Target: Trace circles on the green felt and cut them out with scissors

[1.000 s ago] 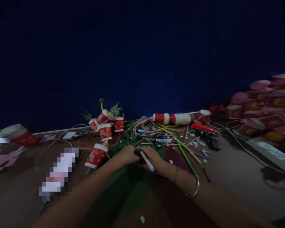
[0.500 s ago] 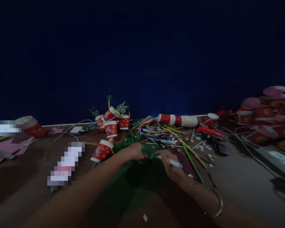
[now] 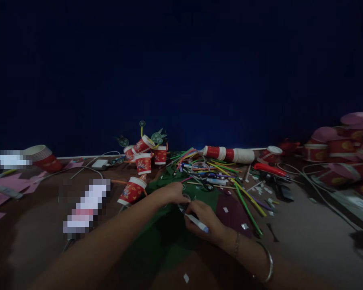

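My right hand [image 3: 204,219] is closed around a white marker [image 3: 198,222] with a blue end, slanted with its tip side toward the paper under my left hand. My left hand [image 3: 175,192] has its fingers curled down at a piece of green paper [image 3: 205,198] with pale drawn lines, and the two hands nearly touch. The left fingertips are partly hidden and dim. More green paper [image 3: 169,245] spreads beneath both forearms. Just right of my right hand lies a dark purple sheet [image 3: 234,213] with small white scraps on it.
Red paper cups [image 3: 143,163] with pipe cleaners and paper faces stand behind on the left. Many pipe cleaners [image 3: 248,209] lie beyond my hands. A stack of cups [image 3: 214,153] lies at the back, near a red-handled tool [image 3: 269,169]. Pink-topped cups [image 3: 339,145] crowd the right.
My right hand has moved left with the marker, up close to my left hand. The left hand has stayed nearly in place. The view has shifted slightly.
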Action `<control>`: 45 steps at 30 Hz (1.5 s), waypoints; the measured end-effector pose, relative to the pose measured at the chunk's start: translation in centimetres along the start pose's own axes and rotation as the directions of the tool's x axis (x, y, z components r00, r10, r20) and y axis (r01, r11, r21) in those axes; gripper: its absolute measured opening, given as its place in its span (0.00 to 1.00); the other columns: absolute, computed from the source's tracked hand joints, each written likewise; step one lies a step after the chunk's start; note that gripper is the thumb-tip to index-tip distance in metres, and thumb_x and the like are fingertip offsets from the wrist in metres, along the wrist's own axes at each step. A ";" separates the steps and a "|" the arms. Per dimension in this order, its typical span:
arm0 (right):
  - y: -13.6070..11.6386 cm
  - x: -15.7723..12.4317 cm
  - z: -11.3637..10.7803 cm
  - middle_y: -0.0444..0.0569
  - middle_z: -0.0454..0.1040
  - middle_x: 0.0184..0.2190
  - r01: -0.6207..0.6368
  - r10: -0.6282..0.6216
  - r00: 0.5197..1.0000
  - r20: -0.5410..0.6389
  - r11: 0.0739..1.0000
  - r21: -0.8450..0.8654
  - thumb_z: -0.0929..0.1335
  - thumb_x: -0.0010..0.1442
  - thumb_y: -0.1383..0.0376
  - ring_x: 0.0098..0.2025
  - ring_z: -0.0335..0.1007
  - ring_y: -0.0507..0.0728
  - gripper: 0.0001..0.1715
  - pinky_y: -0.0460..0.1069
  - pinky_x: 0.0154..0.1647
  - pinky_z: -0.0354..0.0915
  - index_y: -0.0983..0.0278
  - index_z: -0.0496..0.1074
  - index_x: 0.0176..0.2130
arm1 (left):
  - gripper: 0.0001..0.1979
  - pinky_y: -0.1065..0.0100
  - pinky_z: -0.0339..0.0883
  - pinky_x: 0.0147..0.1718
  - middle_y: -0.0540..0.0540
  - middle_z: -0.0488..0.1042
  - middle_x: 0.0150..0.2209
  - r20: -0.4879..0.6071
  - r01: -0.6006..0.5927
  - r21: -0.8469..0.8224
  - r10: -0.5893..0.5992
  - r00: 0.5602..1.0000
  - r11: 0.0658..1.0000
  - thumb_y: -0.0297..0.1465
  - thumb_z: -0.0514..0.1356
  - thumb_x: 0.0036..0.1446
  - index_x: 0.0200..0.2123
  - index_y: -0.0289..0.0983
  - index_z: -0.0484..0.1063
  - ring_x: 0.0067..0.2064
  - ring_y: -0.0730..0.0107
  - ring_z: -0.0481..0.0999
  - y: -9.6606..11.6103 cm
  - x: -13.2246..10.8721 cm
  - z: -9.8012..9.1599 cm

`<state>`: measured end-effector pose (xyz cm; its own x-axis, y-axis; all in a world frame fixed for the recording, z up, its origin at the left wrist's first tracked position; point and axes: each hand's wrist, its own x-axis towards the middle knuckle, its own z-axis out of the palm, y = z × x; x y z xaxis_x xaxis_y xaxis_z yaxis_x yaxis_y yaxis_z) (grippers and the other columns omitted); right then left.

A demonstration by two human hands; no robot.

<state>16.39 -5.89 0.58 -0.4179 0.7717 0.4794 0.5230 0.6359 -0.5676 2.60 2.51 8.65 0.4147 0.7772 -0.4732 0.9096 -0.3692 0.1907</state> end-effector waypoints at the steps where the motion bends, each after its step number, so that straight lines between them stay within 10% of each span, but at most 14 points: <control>1: 0.0 0.1 0.0 0.46 0.68 0.28 0.014 -0.014 1.000 0.004 1.000 -0.019 0.64 0.52 0.69 0.31 0.65 0.54 0.04 0.47 0.33 0.59 0.62 0.63 0.31 | 0.18 0.72 0.58 0.23 0.47 0.71 0.22 -0.002 -0.003 0.002 0.003 1.000 1.000 0.44 0.58 0.44 0.27 0.34 0.74 0.27 0.68 0.69 0.0 0.1 0.0; 13: -0.7 0.7 0.3 0.49 0.68 0.26 0.118 -0.108 0.992 0.063 0.976 -0.184 0.62 0.50 0.71 0.30 0.65 0.56 0.05 0.48 0.32 0.60 0.62 0.60 0.29 | 0.19 0.71 0.56 0.21 0.47 0.69 0.20 0.000 -0.017 0.004 0.017 1.000 1.000 0.45 0.58 0.44 0.26 0.33 0.74 0.26 0.68 0.69 -0.2 0.2 0.1; 28: 0.4 -0.1 -2.7 0.43 0.66 0.26 -0.144 0.130 0.985 0.114 0.981 0.131 0.65 0.52 0.69 0.28 0.62 0.52 0.03 0.45 0.29 0.56 0.62 0.63 0.28 | 0.17 0.71 0.55 0.22 0.50 0.65 0.17 0.020 -0.003 -0.018 0.004 1.000 1.000 0.46 0.58 0.42 0.21 0.36 0.71 0.25 0.68 0.67 -0.1 0.1 -0.1; 40: 2.5 0.8 -3.1 0.40 0.63 0.20 -0.385 0.366 0.922 0.126 0.840 0.383 0.65 0.46 0.70 0.24 0.57 0.49 0.03 0.44 0.24 0.53 0.63 0.64 0.24 | 0.13 0.71 0.55 0.20 0.52 0.65 0.16 -0.006 -0.007 -0.079 0.007 1.000 0.997 0.42 0.59 0.39 0.20 0.37 0.71 0.23 0.70 0.66 -0.3 0.3 0.2; 45: 3.0 1.3 -3.2 0.39 0.64 0.16 -0.498 0.527 0.839 0.135 0.645 0.579 0.66 0.44 0.67 0.20 0.56 0.50 0.06 0.44 0.21 0.50 0.62 0.61 0.21 | 0.14 0.72 0.54 0.20 0.53 0.61 0.14 -0.031 -0.025 -0.117 0.022 0.999 0.993 0.42 0.59 0.40 0.16 0.37 0.68 0.22 0.71 0.65 -0.3 0.1 0.4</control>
<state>19.84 -3.02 1.61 -0.1753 0.9844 0.0133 0.1154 0.0340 -0.9927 2.35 2.51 8.24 0.4350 0.7846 -0.4417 0.8956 -0.3265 0.3021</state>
